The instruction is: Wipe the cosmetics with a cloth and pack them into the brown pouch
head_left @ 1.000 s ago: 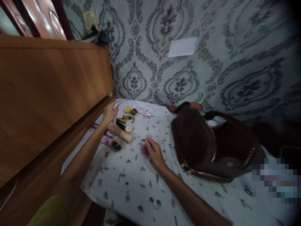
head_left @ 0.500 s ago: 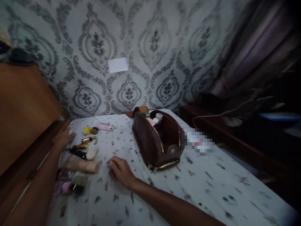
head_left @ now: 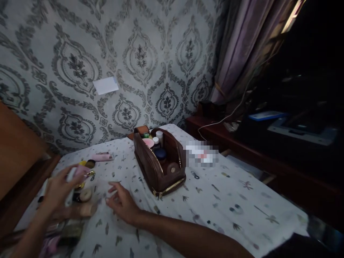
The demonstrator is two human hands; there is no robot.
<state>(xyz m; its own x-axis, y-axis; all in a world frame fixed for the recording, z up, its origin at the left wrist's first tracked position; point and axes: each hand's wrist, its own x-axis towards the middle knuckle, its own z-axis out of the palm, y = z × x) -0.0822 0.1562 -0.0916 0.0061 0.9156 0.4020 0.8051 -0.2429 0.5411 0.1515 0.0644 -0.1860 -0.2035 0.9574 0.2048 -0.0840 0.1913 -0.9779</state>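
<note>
My left hand point(head_left: 57, 188) is closed on a pink and white item point(head_left: 81, 170), smeared by motion, above the cosmetics on the left. My right hand point(head_left: 122, 202) is over the sheet with its fingers apart and nothing in them. To its right stands an unzipped brown cosmetic bag point(head_left: 147, 170), holding a white-capped bottle point(head_left: 159, 134), a pink round item point(head_left: 148, 143) and a dark blue round container point(head_left: 160, 154). Around my left hand lie a pink tube-shaped item point(head_left: 100, 157), a beige-capped tube point(head_left: 87, 209) and a round-topped cosmetic point(head_left: 86, 194).
A patterned sheet point(head_left: 209, 215) covers the surface. Beyond the bag lies an orange-brown strap-like piece point(head_left: 141, 130). A blurred-out packet point(head_left: 202, 154) sits to the bag's right. An orange-brown board point(head_left: 18, 150) rises at left; a white cable point(head_left: 217, 123) trails over the dark furniture at right.
My left hand has come back from the left edge with a pink and white item in it. The fingers of my right hand have spread. The view has turned to the right.
</note>
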